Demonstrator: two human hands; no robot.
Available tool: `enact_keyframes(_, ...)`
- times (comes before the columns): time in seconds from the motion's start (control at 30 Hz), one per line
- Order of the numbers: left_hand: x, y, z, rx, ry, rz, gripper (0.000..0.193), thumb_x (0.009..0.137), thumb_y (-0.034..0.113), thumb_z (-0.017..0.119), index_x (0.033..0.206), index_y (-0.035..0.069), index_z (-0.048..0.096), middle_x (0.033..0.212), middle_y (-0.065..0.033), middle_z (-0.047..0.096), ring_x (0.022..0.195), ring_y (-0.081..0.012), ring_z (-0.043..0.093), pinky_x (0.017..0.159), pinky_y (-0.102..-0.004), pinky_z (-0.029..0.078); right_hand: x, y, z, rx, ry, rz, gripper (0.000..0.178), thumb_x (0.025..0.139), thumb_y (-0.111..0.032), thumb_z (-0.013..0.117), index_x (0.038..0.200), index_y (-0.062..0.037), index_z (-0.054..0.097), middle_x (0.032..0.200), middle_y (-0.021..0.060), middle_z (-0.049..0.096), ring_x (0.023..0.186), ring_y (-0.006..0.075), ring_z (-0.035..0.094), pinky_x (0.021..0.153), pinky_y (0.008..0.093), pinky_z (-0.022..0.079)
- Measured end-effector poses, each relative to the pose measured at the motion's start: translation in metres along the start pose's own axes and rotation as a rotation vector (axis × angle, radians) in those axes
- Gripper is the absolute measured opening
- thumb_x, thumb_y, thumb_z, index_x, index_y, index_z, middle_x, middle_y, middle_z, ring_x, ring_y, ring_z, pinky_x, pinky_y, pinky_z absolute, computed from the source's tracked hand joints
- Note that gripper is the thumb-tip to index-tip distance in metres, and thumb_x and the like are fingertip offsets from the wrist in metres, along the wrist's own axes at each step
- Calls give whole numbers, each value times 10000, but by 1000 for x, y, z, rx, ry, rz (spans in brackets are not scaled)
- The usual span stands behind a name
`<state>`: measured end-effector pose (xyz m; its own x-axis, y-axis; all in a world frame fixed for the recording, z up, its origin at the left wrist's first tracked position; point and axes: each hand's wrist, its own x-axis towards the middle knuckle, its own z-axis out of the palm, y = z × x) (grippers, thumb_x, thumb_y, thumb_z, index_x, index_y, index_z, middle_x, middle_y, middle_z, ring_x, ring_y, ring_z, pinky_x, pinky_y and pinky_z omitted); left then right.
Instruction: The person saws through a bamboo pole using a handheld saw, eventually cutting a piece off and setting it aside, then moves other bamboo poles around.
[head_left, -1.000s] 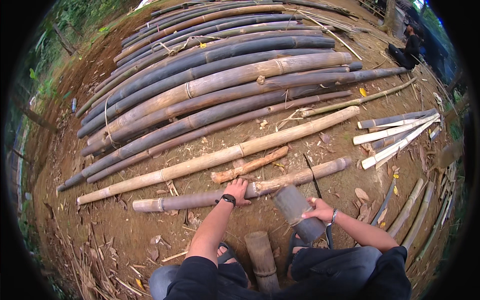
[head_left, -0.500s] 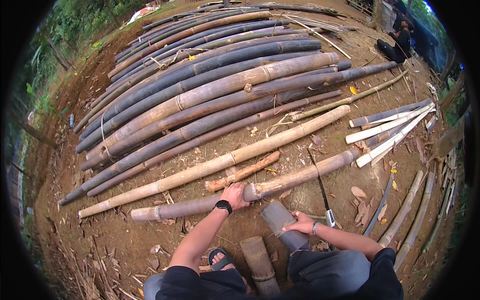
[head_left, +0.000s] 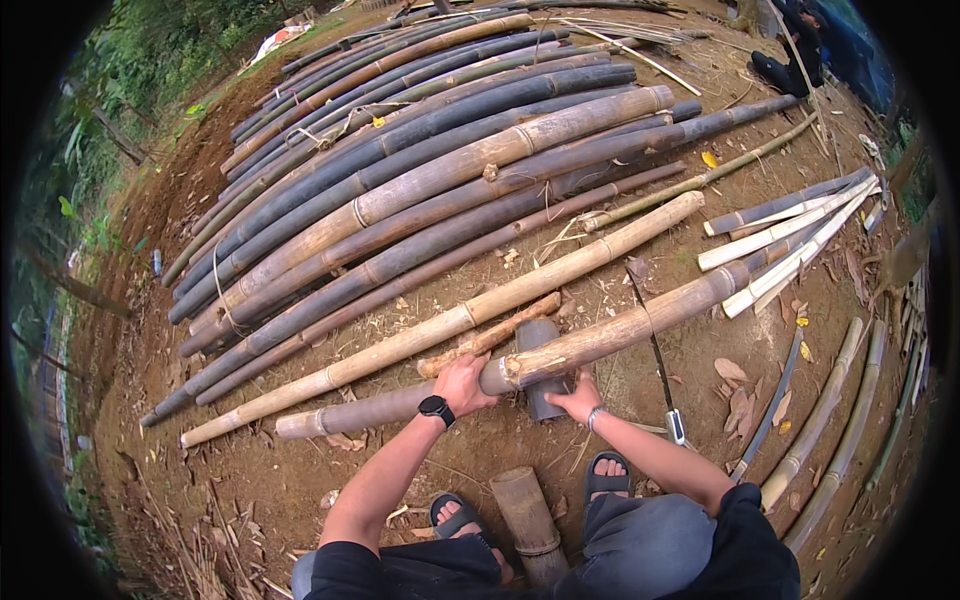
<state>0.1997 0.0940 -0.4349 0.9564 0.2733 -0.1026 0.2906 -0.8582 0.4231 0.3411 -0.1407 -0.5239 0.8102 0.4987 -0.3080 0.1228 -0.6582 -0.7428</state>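
Note:
My left hand (head_left: 465, 387), with a watch at its wrist, grips a bamboo pole (head_left: 620, 328) near its greyish left part. Under that pole, crossing it, lies a short dark piece of bamboo (head_left: 543, 402); its far end shows beyond the pole. My right hand (head_left: 577, 397) closes around the near end of this short piece, just in front of the pole. A rough brown stick (head_left: 485, 347) lies right behind my left hand. To the right of my right hand lies a long thin saw (head_left: 676, 428) with a pale handle, its blade reaching toward the pole.
A big stack of bamboo poles (head_left: 420, 190) fills the far ground, with a single tan pole (head_left: 400, 350) in front. Another bamboo section (head_left: 522, 505) lies between my feet. Split pale strips (head_left: 790, 245) are at right, above more poles (head_left: 815, 420). A person (head_left: 795, 60) sits far right.
My right hand has carried the short bamboo piece forward from beside my knee to under the pole. My left hand stays on the pole.

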Motion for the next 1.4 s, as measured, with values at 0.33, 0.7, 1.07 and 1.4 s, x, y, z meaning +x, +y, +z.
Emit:
enact_keyframes(0.33, -5, -19, 32, -80, -74, -146, 713, 605, 386, 827, 1230, 100, 637, 1118, -149, 667, 1043, -336, 648, 905, -445, 529, -127, 56, -129, -135, 564, -318, 506, 701, -195, 806, 1147, -40, 624, 1137, 193, 631, 1090, 364, 582, 956, 468, 437)
enact_keyframes(0.7, 11, -2, 21, -132, -6, -84, 577, 607, 392, 824, 1059, 60, 687, 1049, -160, 701, 988, -347, 668, 863, -436, 538, -85, 102, -153, -23, 446, 67, 315, 780, -262, 774, 891, 14, 669, 681, 101, 657, 620, 199, 623, 625, 382, 498)
enact_keyframes(1.07, 17, -20, 31, -106, -168, -63, 750, 602, 490, 838, 1194, 78, 630, 1178, -175, 656, 1096, -344, 634, 931, -442, 522, -90, 113, -149, -95, 376, 44, 316, 801, -284, 760, 829, 11, 652, 728, 197, 673, 673, 340, 675, 644, 422, 505)
enact_keyframes(1.4, -23, -57, -9, 170, -421, -75, 863, 721, 369, 832, 1360, 13, 375, 1381, -252, 467, 1234, -425, 525, 998, -474, 489, -97, 80, -140, -137, 360, 140, 339, 794, -298, 760, 806, 21, 648, 708, 187, 670, 642, 302, 661, 621, 422, 493)
